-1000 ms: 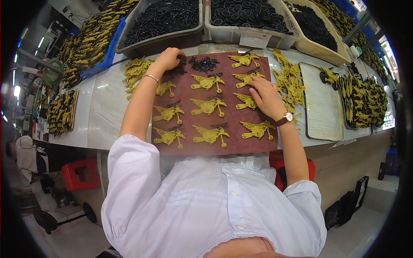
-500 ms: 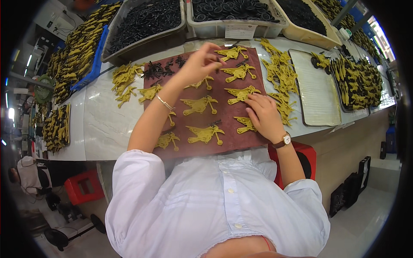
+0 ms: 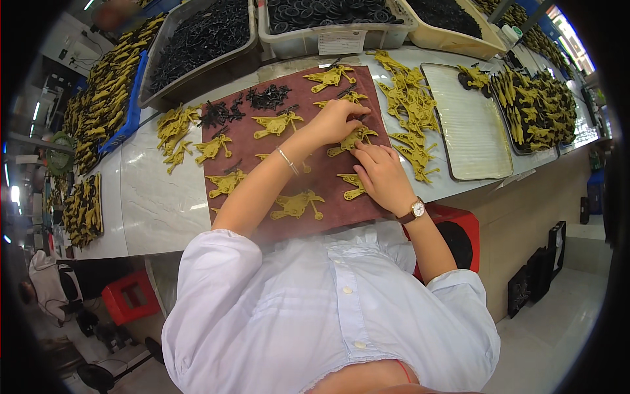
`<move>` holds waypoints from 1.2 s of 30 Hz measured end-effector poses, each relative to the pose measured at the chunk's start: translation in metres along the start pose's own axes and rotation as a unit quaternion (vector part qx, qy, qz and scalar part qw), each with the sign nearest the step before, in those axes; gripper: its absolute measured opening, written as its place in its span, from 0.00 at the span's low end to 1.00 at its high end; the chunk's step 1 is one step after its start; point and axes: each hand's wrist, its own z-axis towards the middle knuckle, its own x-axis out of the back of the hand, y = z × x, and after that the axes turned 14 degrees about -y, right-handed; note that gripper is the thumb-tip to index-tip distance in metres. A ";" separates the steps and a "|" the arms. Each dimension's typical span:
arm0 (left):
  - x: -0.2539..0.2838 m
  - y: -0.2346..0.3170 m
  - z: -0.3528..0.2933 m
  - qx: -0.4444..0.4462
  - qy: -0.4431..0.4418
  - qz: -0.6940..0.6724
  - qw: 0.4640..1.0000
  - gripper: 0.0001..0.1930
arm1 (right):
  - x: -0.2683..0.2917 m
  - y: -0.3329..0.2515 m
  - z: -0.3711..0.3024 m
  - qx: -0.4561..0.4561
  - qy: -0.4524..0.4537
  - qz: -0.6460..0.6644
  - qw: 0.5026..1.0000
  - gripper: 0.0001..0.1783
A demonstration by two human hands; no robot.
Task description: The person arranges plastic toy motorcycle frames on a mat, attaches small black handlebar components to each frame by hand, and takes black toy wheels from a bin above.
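Note:
My left hand point(image 3: 338, 123), with a bracelet at the wrist, is over a yellow openwork plastic part point(image 3: 348, 143) on a dark red mat point(image 3: 256, 148). Its thumb and fingers are pinched together at the part's upper right; what is between them is too small to make out. My right hand point(image 3: 384, 172), wearing a watch, lies beside it with fingertips pressed on the same part's right end. Several like yellow parts point(image 3: 296, 205) are spread over the mat, some with a small black piece attached. Small black pieces point(image 3: 268, 97) lie heaped at the mat's far left.
Behind the mat stand a grey bin point(image 3: 147, 92) of black pieces, a bin point(image 3: 387, 37) of black rings and a cream bin point(image 3: 443, 41). Loose yellow parts point(image 3: 410, 98) lie right of the mat, by a pale tray point(image 3: 469, 131). A blue crate point(image 3: 134, 108) stands left.
My left hand has come down from the mat's far side toward the yellow part at my right hand. The right hand stays on that part. The whole view has shifted slightly.

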 end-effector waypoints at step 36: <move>0.084 -0.074 -0.117 0.292 0.268 0.291 0.871 0.09 | 0.000 -0.006 0.000 -0.026 -0.012 -0.011 1.000 0.17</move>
